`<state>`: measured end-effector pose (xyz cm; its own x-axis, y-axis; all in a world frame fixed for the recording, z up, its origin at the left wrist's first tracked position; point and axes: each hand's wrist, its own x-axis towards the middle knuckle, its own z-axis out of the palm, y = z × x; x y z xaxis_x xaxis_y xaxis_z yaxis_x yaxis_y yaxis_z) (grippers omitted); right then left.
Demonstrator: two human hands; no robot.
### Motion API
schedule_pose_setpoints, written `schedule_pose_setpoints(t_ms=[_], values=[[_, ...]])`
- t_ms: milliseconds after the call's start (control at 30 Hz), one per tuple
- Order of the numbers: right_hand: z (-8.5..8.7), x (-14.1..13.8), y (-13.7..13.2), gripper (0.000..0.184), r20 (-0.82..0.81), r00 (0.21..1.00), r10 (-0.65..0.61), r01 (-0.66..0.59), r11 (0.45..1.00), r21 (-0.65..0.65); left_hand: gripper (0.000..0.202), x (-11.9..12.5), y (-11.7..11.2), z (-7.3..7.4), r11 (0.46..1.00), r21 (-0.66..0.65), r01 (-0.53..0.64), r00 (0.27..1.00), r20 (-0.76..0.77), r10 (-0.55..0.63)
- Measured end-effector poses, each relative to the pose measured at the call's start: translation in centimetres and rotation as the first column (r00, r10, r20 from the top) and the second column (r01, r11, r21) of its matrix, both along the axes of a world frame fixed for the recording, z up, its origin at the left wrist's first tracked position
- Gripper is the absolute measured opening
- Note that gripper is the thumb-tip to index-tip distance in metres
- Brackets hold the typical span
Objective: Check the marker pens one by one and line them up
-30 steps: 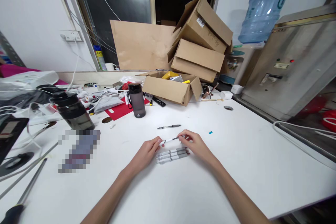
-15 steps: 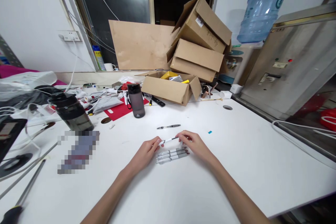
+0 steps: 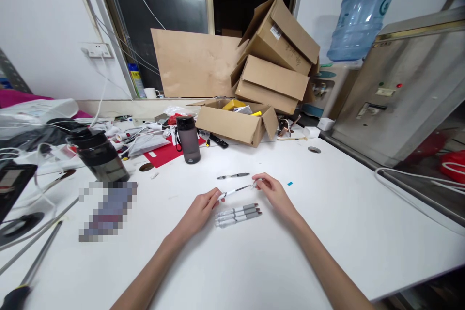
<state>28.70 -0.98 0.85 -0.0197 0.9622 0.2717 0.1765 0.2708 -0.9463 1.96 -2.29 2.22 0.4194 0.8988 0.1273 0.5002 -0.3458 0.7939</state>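
My left hand pinches the white end of a pen, held tilted a little above the white table. A thin dark section of the pen points right, towards my right hand. The fingertips of my right hand are closed on a small whitish, see-through piece at the far end of the pen; what exactly it is I cannot make out. Just below lie several grey-and-white pens side by side. Beyond my hands rests one single pen.
A dark bottle stands behind the lone pen, near an open cardboard box. Leftward are another bottle, a blurred-out object, tangled cables and a screwdriver. A small blue scrap lies right of my right hand.
My right hand has moved slightly right and up, away from my left, with the whitish piece. More of the pen's thin dark section shows between my hands. My left hand has barely moved.
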Motion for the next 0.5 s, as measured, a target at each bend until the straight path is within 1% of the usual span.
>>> schedule_pose_setpoints(t_ms=[167, 333, 500], values=[[0.42, 0.06, 0.14, 0.031, -0.112, 0.992, -0.052, 0.049, 0.998, -0.034, 0.045, -0.12, -0.01, 0.11, 0.999, 0.002, -0.032, 0.999, 0.016, 0.032], [0.69, -0.03, 0.02, 0.036, -0.140, 0.989, -0.054, 0.048, 0.998, -0.046, 0.046, -0.08, -0.06, 0.27, 1.000, -0.001, -0.025, 1.000, 0.010, 0.025], [0.55, -0.13, -0.03, 0.035, -0.135, 0.990, -0.035, 0.030, 0.999, -0.037, 0.047, -0.10, -0.05, 0.24, 1.000, 0.000, -0.025, 1.000, 0.010, 0.025]])
